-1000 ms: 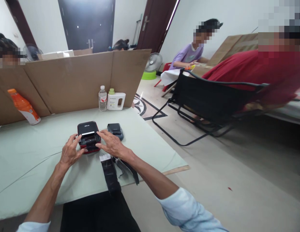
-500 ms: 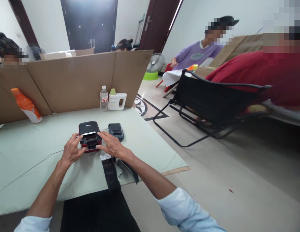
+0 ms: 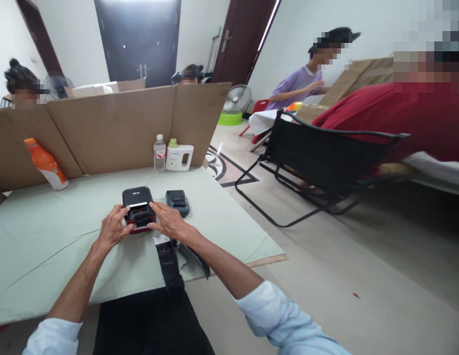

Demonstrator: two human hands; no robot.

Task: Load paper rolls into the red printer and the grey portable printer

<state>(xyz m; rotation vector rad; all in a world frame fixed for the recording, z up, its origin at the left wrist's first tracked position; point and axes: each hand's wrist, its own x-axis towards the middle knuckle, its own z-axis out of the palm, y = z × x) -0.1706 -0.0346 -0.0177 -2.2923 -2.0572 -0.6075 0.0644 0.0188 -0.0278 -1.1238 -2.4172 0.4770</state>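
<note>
At the bottom of the frame are dark trousers and, in the lower right, a pale blue sleeve. Just above the trousers, a black strip with a white end lies over the near edge of a pale green tabletop.

Left of the frame's centre, a black-and-red device lies flat on the tabletop between two bare hands. The left hand is half open, thumb and fingertips at the device's near left corner. The right hand mirrors it at the near right corner, thumb and forefinger parted. A dark band crosses the device's front; its finer detail is too small to tell.

The step in hand looks like steadying or pressing the device from both sides. The next move seems to call for even pressure and fingertips clear of the band.

Just beyond the right hand sits a smaller dark device. Farther back stand an orange bottle, tilted, at the left, and a clear bottle beside a white jug, before a cardboard screen. At the right are a black chair and a person in red, with a person in purple beyond.
</note>
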